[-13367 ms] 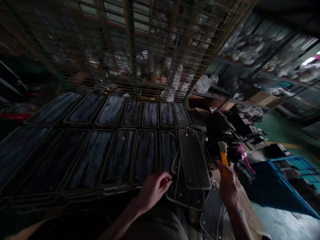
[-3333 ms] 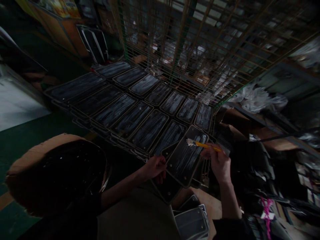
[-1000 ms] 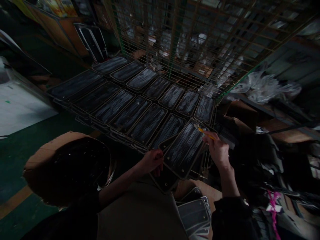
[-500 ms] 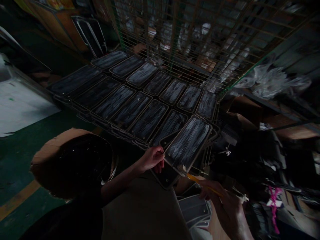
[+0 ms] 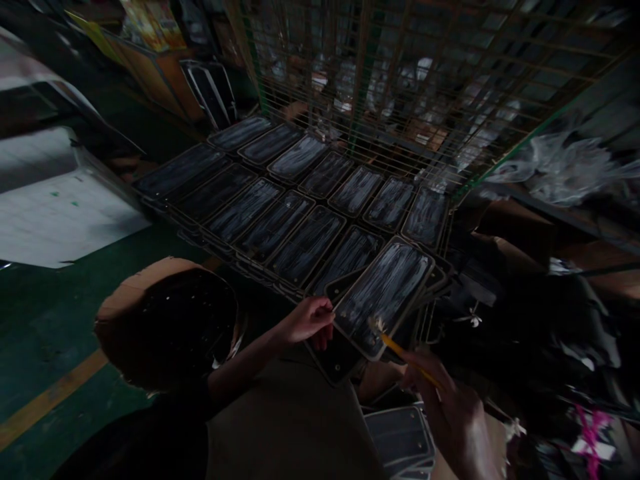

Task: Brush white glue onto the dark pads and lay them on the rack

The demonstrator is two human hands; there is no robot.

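Note:
In my right hand (image 5: 453, 410) is a brush with a yellow handle (image 5: 400, 349); its pale bristles touch the near end of a dark rectangular panel (image 5: 386, 283). Whitish streaks of a wet-looking coating run along that panel's face. The fingers of my left hand (image 5: 310, 321) pinch the panel's near left edge and hold it tilted. Beneath it lies another dark panel (image 5: 336, 363) with small holes at its corners. Rows of similar streaked panels (image 5: 306, 241) lie side by side beyond my hands.
A wire mesh cage wall (image 5: 400, 100) rises behind the panels. To the left stands a cardboard drum (image 5: 170, 327) with a dark inside, on the green floor (image 5: 45, 307). More panels (image 5: 400, 437) are stacked low by my right arm. Clear plastic bags (image 5: 560, 167) lie at right.
The brush has moved slightly up the panel from its near edge. My left hand keeps its hold on the edge. The whole view has shifted a little.

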